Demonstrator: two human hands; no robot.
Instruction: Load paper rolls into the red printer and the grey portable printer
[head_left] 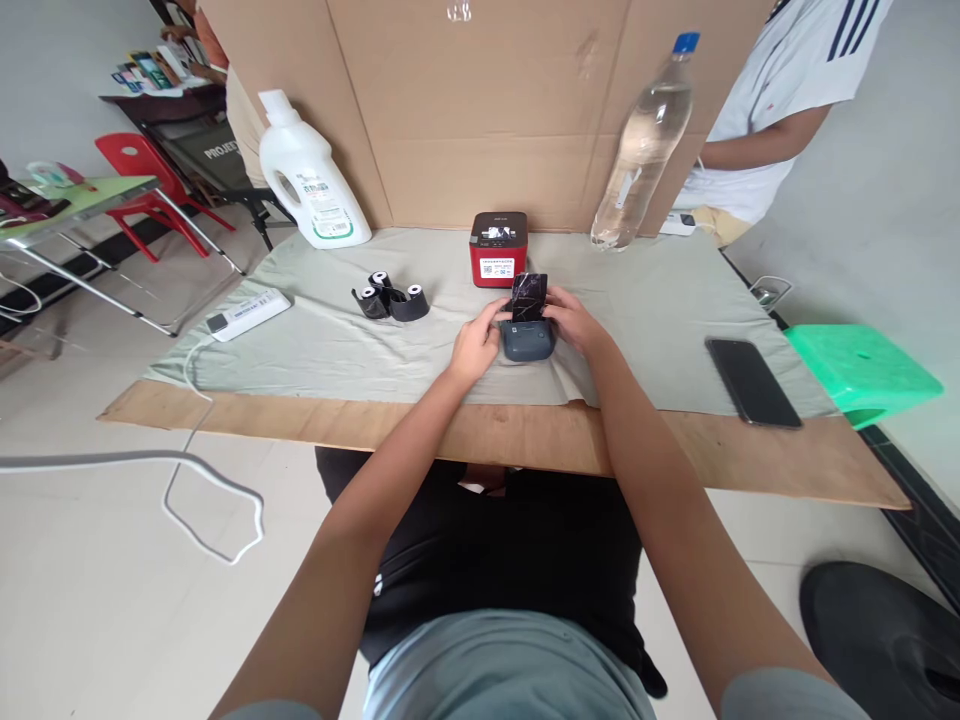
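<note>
A small dark-blue portable printer (529, 342) sits on the cloth in front of me. A shiny black strip (529, 297) stands up from its back edge; whether it is film or a raised lid I cannot tell. My left hand (478, 340) closes on the printer's left side, its fingertips at the foot of the strip. On the opposite side, my right hand (574, 318) is curled with its fingers against the printer and the strip's right edge. Just behind stands a red-and-black box-shaped device (499, 250) with a white label. Several black rolls with white cores (409, 303) lie to the left.
A white jug (311, 180) and a clear bottle with a blue cap (645, 150) stand before a cardboard panel (480, 100). A power strip (247, 313) lies left, a phone (752, 382) right. A green stool (862, 365) is beside the table. Two people are partly visible behind.
</note>
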